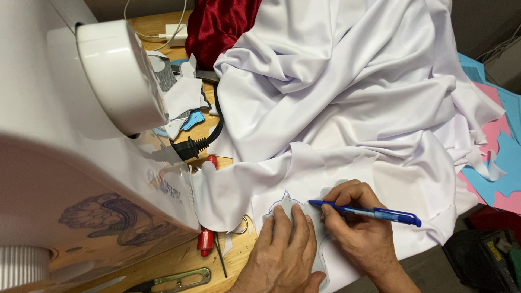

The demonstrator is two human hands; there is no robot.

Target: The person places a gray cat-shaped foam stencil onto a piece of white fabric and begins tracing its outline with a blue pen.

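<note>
My left hand presses flat on a pale grey paper template that lies on white fabric spread over the wooden table. My right hand holds a blue pen, its tip touching the template's edge by my left fingertips. A blue traced outline runs on the fabric around the template's upper edge. Most of the template is hidden under my left hand.
A white sewing machine fills the left side, with a black power plug beside it. Thread snips and a red-handled tool lie on the table. Dark red cloth sits at the back. Pink and blue paper sheets lie at right.
</note>
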